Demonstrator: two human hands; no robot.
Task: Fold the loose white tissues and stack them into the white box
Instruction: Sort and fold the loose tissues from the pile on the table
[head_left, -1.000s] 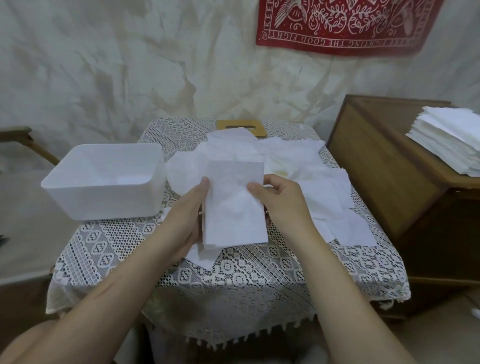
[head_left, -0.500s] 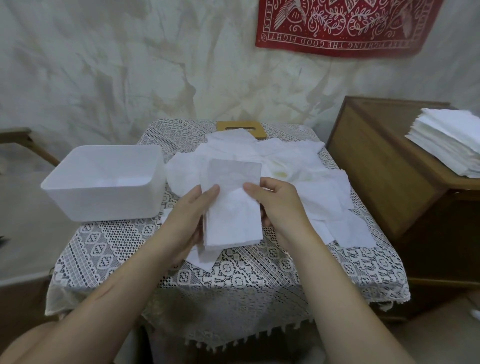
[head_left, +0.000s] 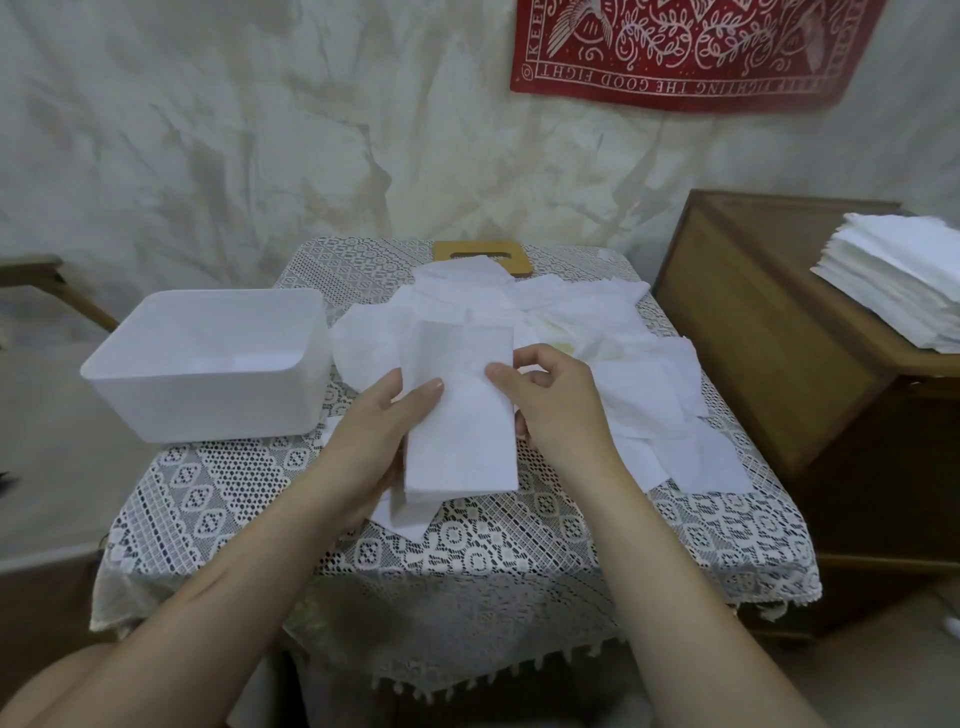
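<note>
I hold a folded stack of white tissues (head_left: 462, 426) upright above the lace-covered table (head_left: 234, 483). My left hand (head_left: 374, 436) grips its left edge, thumb on the front. My right hand (head_left: 556, 405) pinches its right edge, thumb on the front and fingers behind. Behind the stack a heap of loose white tissues (head_left: 613, 364) spreads over the table's middle and right. The white box (head_left: 208, 374) stands open at the table's left; something white lies on its bottom.
A wooden cabinet (head_left: 769, 332) stands to the right of the table, with a pile of white tissues (head_left: 898, 280) on top. A wooden lid (head_left: 483, 252) lies at the table's back edge. A red cloth (head_left: 685, 47) hangs on the wall.
Both thumbs have slid inward over the front of the stack, and the stack has narrowed. The hands stay at about the same place above the table.
</note>
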